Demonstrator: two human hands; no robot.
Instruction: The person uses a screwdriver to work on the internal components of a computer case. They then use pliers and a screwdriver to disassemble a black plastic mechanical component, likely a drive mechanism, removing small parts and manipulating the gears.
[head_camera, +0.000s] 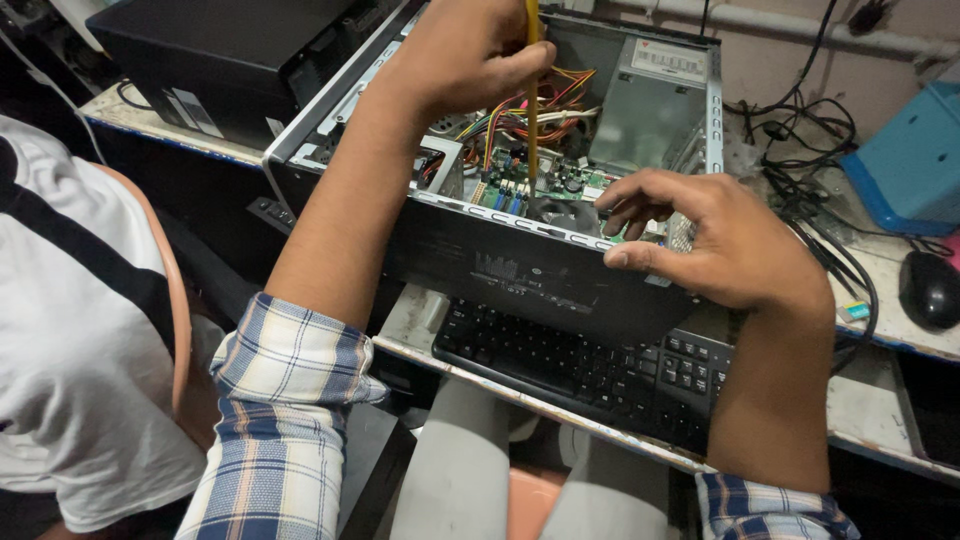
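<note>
An opened black computer case (540, 275) is lying on its side in the middle of a worn worktable (880, 395), its near wall overhanging a black keyboard (590, 365) that is sitting at the table's near edge. Inside, a green circuit board (545, 180) and a bundle of coloured wires (520, 115) are showing, with a grey metal power supply box (650, 110) at the far right corner.

The left hand (465, 50) is clenching a thin yellow tool shaft (532, 110), which is pointing straight down into the case toward the board. The right hand (715, 245) is resting on the near right rim of the case, thumb pressing the outer wall and fingers (630, 205) curling over the edge inside; whether it is holding anything small cannot be told.

To the right, a tangle of black cables (810, 160) is lying on the table, with a black mouse (930, 290) near the right edge and a blue box (915, 160) beyond it. At far left another black case (220, 55) is standing. A person in a white shirt (70, 330) is sitting at near left.
</note>
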